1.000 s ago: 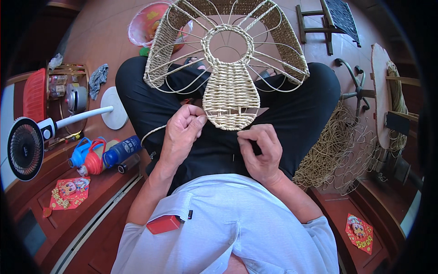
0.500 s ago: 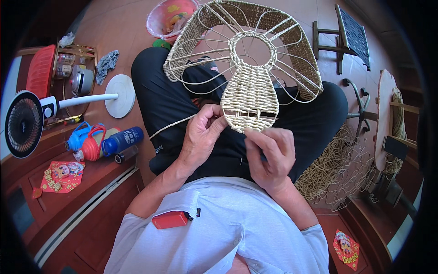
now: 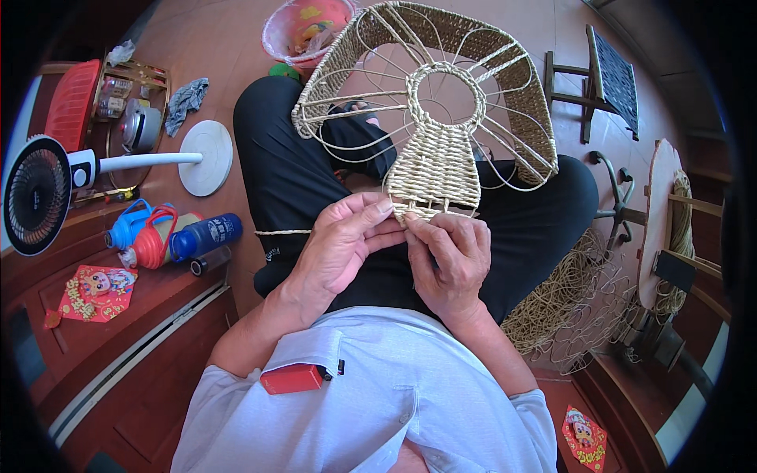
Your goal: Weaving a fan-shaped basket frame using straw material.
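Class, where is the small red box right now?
In the head view, the red box pokes out of the shirt pocket on the person's left, near the left sleeve.

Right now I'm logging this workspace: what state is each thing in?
Woven panel: partly filled, gap near lower end
Left hand: fingers closed on the panel's edge
Right hand: fingers closed on the panel's lower edge
Cord: drawn out nearly straight
Cord heap: loose, tangled
Grey cloth: crumpled
Fan: upright; whether running, unclear
Pink bucket: open, things inside
Red box: partly pocketed
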{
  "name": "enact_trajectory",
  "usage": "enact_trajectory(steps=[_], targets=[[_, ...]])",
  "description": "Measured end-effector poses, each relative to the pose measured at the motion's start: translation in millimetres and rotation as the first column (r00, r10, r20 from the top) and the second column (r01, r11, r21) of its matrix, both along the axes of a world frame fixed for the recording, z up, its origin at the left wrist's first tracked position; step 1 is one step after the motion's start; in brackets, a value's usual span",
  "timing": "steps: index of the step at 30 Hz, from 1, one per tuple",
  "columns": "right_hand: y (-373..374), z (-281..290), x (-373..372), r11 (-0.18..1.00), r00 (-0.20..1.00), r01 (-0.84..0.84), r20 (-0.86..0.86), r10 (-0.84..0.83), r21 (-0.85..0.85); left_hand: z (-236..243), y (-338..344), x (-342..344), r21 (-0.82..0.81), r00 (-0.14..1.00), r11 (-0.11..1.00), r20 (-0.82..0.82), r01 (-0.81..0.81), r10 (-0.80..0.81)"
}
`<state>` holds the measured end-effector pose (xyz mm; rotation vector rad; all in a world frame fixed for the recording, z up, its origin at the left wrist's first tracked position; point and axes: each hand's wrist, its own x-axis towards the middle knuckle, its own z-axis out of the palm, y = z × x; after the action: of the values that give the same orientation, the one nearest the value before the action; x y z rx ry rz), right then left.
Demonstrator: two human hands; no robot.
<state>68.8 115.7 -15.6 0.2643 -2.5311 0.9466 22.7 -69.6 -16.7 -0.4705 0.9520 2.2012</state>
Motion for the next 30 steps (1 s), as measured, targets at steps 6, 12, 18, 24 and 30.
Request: enact_trajectory(steps=[6,12,18,24,30], targets=[[-1,-3,2,1.000,0.999,0.020,0.031,-0.019,-0.011,-6,3,5,-0.105,0.998,0.993,0.016,-0.060,0.062],[-3,-2,-1,0.999,0.999,0.038,0.023,-0.037,-0.023,-8,12,5,-0.111,0.987,0.984,-0.095,-0.142,0.132],[-3,7,-4,0.995,0.988,0.082,0.136,-0.073,-0.056,-21,6,2,0.106,0.984,0.993,-0.160,-0.060,0.077],[1,20,-22,1.000,0.989,-0.013,0.150,0.010,0.022,-19,4,-4,0.026,0.987,0.999,-0.160,0.038,-0.033],[1,27,-30,0.998,0.984,-0.057,0.169,0.059,-0.021,-11,2,-8,-0.045,0.971,0.998,-0.230,0.054,-0.063]])
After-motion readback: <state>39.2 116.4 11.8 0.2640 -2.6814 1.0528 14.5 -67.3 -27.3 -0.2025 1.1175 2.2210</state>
